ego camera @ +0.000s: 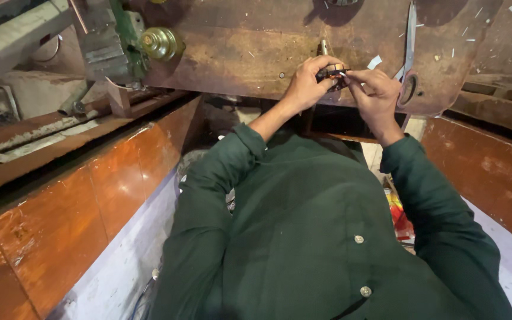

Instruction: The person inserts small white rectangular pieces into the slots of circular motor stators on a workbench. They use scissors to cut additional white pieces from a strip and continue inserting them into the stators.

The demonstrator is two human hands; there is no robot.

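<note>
Both my hands meet at the front edge of a rusty metal work plate (250, 41). My left hand (304, 86) and my right hand (376, 95) together pinch a small dark part with orange bands (334, 72) between the fingertips. It is too small to tell what kind of part it is. My dark green sleeves and shirt fill the lower middle of the view. A pair of scissors (409, 53) lies on the plate just right of my right hand, handle toward me.
A green machine block with a brass knob (160, 42) stands at the upper left of the plate. Orange-brown wooden panels (84, 201) flank me on both sides. A red and yellow item (399, 216) lies on the floor by my right arm.
</note>
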